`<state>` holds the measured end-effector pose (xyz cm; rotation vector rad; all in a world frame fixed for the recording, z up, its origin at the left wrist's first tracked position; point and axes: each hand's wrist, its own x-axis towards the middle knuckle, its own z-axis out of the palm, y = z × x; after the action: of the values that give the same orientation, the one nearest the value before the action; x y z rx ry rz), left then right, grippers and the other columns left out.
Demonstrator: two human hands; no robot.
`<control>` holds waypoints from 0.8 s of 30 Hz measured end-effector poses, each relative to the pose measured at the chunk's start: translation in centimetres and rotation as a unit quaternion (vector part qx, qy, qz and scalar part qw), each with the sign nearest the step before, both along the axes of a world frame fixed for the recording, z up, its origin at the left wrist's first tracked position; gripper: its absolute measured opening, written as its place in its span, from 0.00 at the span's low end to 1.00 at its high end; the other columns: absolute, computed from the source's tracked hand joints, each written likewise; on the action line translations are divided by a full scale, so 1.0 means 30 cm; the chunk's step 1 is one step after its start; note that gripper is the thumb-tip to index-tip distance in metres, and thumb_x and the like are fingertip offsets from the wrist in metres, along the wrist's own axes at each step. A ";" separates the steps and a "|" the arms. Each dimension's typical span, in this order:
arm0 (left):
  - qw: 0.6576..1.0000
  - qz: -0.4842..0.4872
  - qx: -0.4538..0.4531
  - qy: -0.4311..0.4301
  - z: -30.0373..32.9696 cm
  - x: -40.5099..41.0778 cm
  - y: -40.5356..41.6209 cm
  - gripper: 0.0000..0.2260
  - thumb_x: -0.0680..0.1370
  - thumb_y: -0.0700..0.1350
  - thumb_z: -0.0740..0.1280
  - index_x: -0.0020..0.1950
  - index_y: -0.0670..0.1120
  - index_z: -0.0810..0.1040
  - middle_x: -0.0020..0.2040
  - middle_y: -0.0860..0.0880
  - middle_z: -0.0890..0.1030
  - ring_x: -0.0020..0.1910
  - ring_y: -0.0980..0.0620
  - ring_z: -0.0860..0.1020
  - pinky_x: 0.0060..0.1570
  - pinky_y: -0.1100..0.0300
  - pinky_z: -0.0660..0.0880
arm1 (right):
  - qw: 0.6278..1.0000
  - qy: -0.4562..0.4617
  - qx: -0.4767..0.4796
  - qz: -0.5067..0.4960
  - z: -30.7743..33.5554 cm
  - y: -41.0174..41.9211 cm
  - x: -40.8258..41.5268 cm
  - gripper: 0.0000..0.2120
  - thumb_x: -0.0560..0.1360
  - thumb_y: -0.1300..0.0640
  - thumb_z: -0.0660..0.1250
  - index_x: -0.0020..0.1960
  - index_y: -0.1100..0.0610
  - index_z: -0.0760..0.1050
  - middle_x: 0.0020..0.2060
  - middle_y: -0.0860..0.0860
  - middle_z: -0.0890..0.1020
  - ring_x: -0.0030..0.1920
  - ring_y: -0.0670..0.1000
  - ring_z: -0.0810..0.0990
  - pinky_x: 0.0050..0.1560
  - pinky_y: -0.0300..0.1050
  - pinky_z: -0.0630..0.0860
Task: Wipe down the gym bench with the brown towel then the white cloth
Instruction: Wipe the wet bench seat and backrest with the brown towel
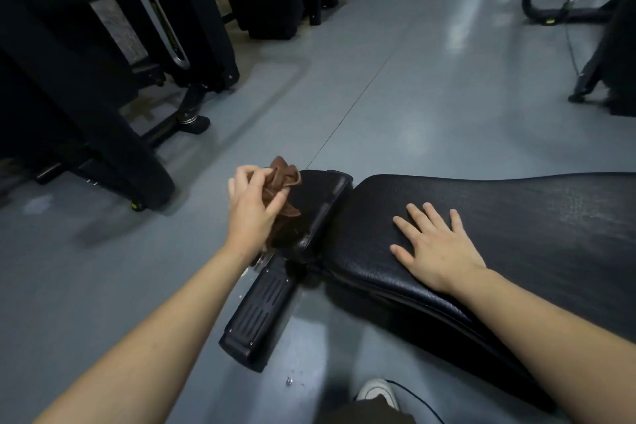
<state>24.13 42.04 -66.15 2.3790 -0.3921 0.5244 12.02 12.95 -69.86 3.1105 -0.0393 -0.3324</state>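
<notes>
Left hand [249, 206] pinches the brown towel [284, 179], fingers curled into its bunched folds, on the small seat pad [315, 196] at the bench [516, 217] end. Right hand [437, 248] lies flat, fingers spread, on the long pad, holding nothing. White cloth not in view. Towel looks light, soft and limp: likely bunches and slips under a loose pinch, so best to gather it into a wad under the palm and press flat. Pad vinyl looks textured and firm; should take firm strokes.

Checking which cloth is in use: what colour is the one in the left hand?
Brown; the towel shows best in the head view.
</notes>
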 end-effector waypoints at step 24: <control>0.935 -0.104 0.181 0.288 -0.351 0.405 -0.224 0.25 0.83 0.62 0.54 0.80 0.59 0.57 0.82 0.56 0.51 0.81 0.49 0.45 0.77 0.39 0.46 | 0.997 -0.074 -0.035 0.013 -0.082 0.011 0.008 0.36 0.79 0.35 0.45 0.78 0.53 0.65 0.77 0.60 0.64 0.78 0.64 0.59 0.73 0.72 0.57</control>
<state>36.29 35.31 -76.68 2.6505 -0.4901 -0.3777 12.26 13.27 -72.34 3.0566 -0.0107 -0.0963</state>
